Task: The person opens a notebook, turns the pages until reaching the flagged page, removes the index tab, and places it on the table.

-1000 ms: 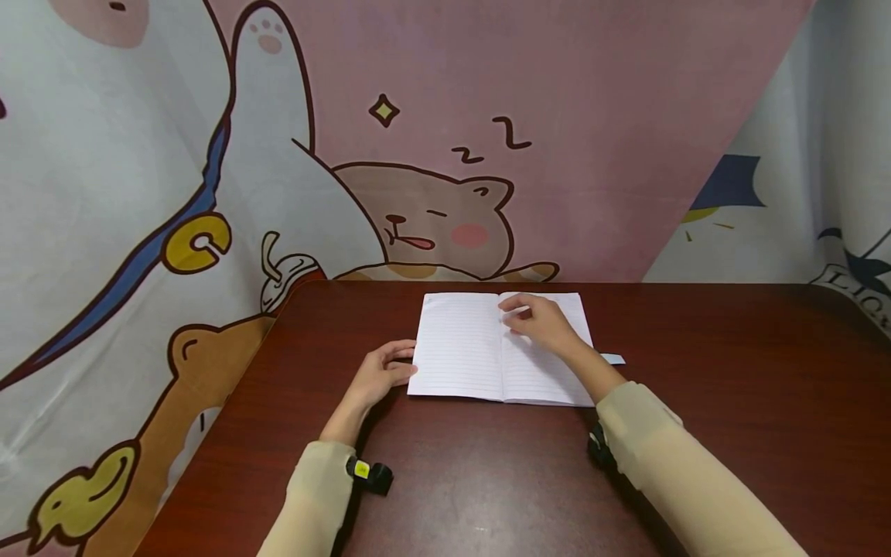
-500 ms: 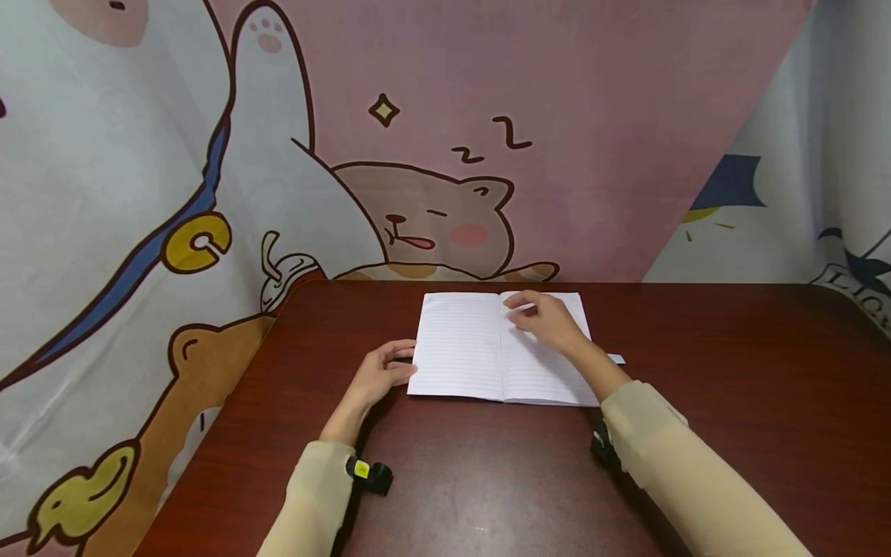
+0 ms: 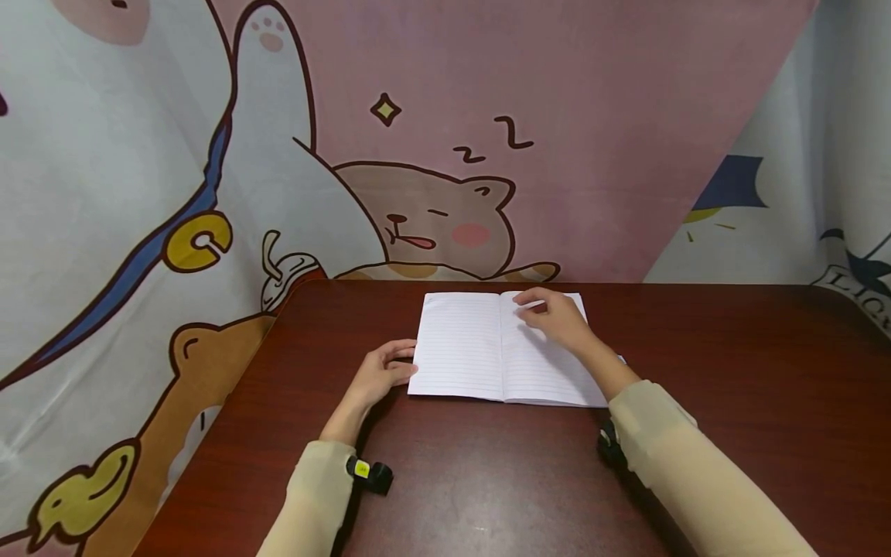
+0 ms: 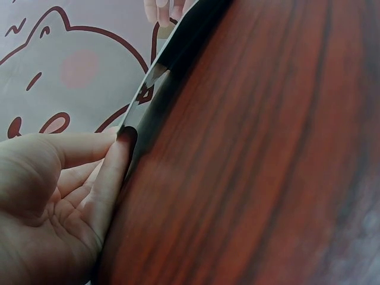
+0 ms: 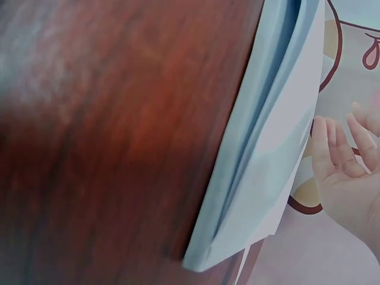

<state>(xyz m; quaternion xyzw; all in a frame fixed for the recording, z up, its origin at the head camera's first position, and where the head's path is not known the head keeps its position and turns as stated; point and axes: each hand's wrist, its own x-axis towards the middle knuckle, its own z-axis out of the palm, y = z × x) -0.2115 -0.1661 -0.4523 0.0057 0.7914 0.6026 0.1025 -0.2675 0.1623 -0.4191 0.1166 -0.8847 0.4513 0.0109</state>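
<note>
An open notebook [image 3: 459, 348] with white ruled pages lies on the table in the head view. At its left edge, my left hand [image 3: 376, 375] pinches the pages and cover between thumb and fingers; the left wrist view shows the thumb and fingertips [image 4: 113, 139] meeting at that edge. My right hand [image 3: 560, 321] is over the upper part of the right page, fingers loosely bent and holding nothing. In the right wrist view this hand [image 5: 350, 172] appears beyond the notebook's layered pages [image 5: 261, 160]. My right forearm hides part of the notebook's right edge.
The notebook rests on a dark reddish-brown wooden table [image 3: 445, 472]. Behind it hangs a cloth backdrop [image 3: 592, 155] printed with cartoon animals. A small pale tab [image 3: 623, 359] shows just beyond my right forearm. Each wrist carries a black camera [image 3: 376, 477].
My right hand has moved right, from the notebook's centre fold to over the right page. Its forearm now covers more of the pale tab. My left hand stays at the left edge.
</note>
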